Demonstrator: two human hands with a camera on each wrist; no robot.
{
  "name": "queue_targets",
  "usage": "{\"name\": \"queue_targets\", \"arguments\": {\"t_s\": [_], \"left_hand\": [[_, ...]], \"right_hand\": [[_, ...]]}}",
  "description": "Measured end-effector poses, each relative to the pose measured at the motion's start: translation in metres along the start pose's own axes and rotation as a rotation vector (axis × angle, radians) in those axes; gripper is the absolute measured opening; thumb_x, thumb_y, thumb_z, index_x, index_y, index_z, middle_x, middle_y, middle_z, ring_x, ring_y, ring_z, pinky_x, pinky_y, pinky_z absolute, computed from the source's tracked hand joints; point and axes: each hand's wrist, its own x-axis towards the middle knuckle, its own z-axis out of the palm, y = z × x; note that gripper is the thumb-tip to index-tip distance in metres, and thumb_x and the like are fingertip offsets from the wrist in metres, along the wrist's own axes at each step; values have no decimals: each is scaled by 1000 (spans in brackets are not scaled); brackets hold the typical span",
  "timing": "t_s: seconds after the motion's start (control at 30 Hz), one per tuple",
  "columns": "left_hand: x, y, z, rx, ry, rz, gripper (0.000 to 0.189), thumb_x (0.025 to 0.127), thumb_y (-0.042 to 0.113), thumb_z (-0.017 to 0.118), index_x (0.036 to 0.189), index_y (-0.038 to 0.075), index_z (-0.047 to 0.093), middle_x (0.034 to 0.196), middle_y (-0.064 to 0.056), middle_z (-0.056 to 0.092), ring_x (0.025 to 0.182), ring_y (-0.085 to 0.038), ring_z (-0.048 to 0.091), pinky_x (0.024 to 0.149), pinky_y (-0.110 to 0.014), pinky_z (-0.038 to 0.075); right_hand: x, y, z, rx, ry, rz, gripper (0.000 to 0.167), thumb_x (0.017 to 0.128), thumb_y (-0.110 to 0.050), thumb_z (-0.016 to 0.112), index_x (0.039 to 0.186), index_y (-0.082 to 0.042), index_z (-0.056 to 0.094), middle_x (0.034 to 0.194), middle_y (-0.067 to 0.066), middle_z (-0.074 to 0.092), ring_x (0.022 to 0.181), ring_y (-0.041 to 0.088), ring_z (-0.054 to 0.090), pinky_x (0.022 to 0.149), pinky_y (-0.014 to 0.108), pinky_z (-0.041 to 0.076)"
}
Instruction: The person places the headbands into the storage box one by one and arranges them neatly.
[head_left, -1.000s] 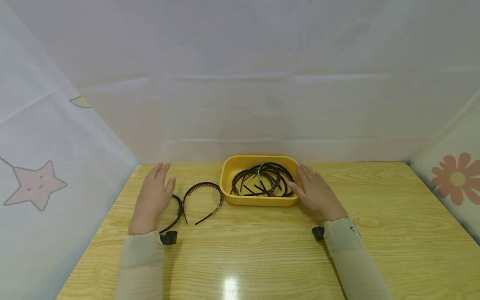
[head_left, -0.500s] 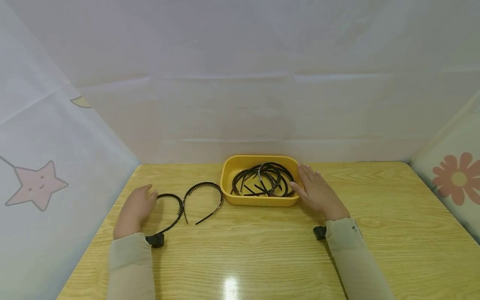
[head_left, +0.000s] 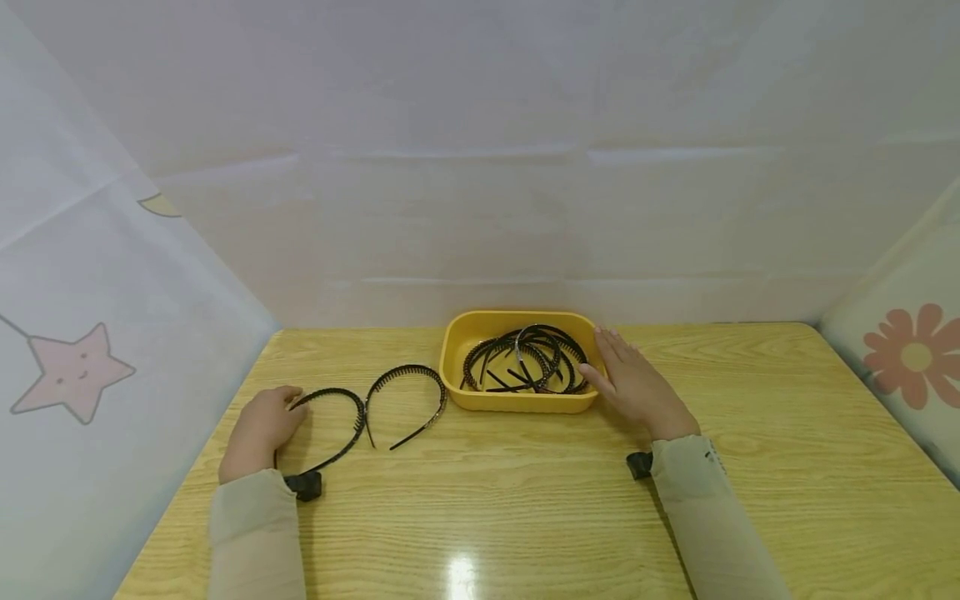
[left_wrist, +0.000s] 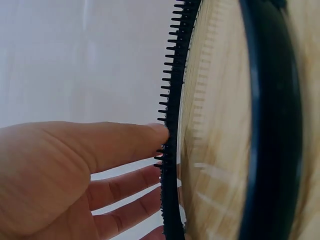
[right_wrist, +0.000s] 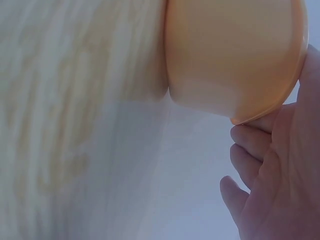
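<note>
In the head view my left hand (head_left: 258,427) is at the left side of a black toothed headband (head_left: 362,417) on the table. The left wrist view shows the thumb on the comb teeth of this headband (left_wrist: 172,100), with the fingers behind it, pinching the band. A second black headband (head_left: 407,367) lies just to its right, ends toward me. My right hand (head_left: 637,392) rests with extended fingers along the right rim of a yellow plastic basket (head_left: 517,402). Inside it are several tangled black headbands (head_left: 551,337). The right wrist view shows fingers against the outside of the basket (right_wrist: 230,50).
The wooden table (head_left: 480,500) backs onto a pale hanging sheet (head_left: 465,208). Printed side sheets stand left and right, one with a pink star (head_left: 71,371), the other with a red flower (head_left: 915,357). The basket is near the table's back edge.
My left hand has moved left and toward me, from over the left headband to its left side, and now pinches it. My right hand and the basket have barely moved.
</note>
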Motion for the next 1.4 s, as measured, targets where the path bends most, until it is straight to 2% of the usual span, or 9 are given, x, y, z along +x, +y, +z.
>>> {"name": "queue_targets", "arguments": {"t_s": [0.23, 0.43, 0.57, 0.8, 0.93, 1.03, 1.2, 1.4], "left_hand": [[-2, 3, -2, -9, 31, 12, 40, 99, 5, 60, 134, -13, 54, 128, -40, 56, 117, -57, 52, 97, -67, 44], [-3, 3, -1, -42, 32, -41, 37, 99, 0, 56, 134, -13, 54, 127, -37, 58, 115, -54, 55, 95, -64, 47], [-4, 2, 0, -41, 33, -68, 37, 99, 0, 54, 133, -12, 55, 129, -36, 57, 116, -53, 54, 96, -63, 46], [-7, 2, -6, -45, 72, -71, 36, 99, 1, 49, 132, -10, 60, 132, -34, 57, 119, -55, 52, 96, -64, 45], [-10, 2, -11, -42, 107, -71, 36, 98, 3, 51, 131, -7, 61, 129, -32, 60, 118, -53, 54, 95, -63, 46], [-13, 3, -14, -43, 126, -66, 35, 100, 5, 53, 132, -7, 61, 128, -32, 61, 115, -52, 56, 90, -61, 48], [-18, 9, -21, -84, 125, -58, 38, 102, 7, 53, 138, -8, 55, 132, -35, 57, 113, -51, 56, 81, -56, 51], [-19, 23, -26, -117, 149, -23, 40, 103, 9, 54, 140, -7, 55, 132, -35, 58, 115, -53, 56, 84, -57, 51]], "right_hand": [[1, 1, 1, 12, -5, -5, 79, 109, -52, 34, 160, 4, 12, 168, 20, 10, 154, 41, 10, 123, 57, 13], [0, 0, 0, 30, -1, -5, 79, 109, -52, 34, 161, 4, 12, 168, 20, 9, 154, 40, 8, 123, 57, 13], [0, 0, 0, 47, 3, 0, 80, 109, -53, 34, 161, 3, 12, 168, 19, 9, 154, 40, 8, 123, 57, 13], [0, 0, -1, 55, -3, 9, 81, 108, -55, 35, 161, 3, 11, 169, 19, 9, 154, 40, 9, 123, 56, 14], [-1, -1, -1, 53, -2, 5, 80, 109, -52, 37, 161, 4, 12, 168, 20, 10, 154, 41, 10, 123, 57, 14], [0, -1, -1, 51, 5, 0, 79, 109, -51, 38, 160, 5, 13, 168, 21, 10, 154, 42, 11, 123, 58, 15], [0, -1, -2, 47, 9, -6, 80, 109, -52, 36, 160, 5, 13, 168, 22, 11, 153, 43, 12, 122, 58, 15], [0, -1, -1, 39, 14, -10, 78, 109, -49, 37, 160, 5, 14, 168, 21, 11, 153, 42, 13, 122, 58, 16]]}}
